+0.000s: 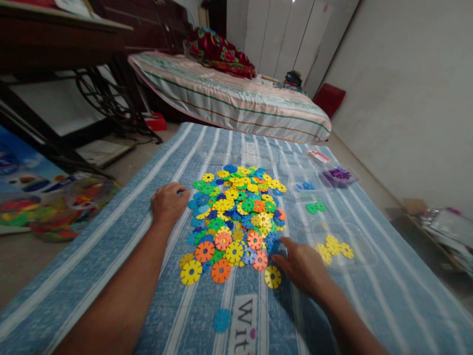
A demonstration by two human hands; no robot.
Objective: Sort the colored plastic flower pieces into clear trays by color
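Note:
A spread-out pile of flat, notched plastic discs (234, 252) in yellow, orange, green and blue lies on a striped cloth (199, 320). On the pile's left side my left hand (170, 202) rests on the cloth with its fingers curled in; whatever it may hold is hidden. My right hand (305, 264) reaches to the near right edge of the pile, thumb and forefinger apart. Its fingertips are at a blue disc (272, 240), and I cannot tell whether they grip it. Just below them lies a yellow disc (272, 277). A lone blue disc (222, 320) lies nearer to me.
Along the right side stand clear boxes: one with yellow discs (332, 244), one with green discs (316, 207), one with blue discs (306, 186) and one with purple discs (339, 173). Clear lids or trays (236, 153) lie beyond the pile. A bed (229, 98) stands behind.

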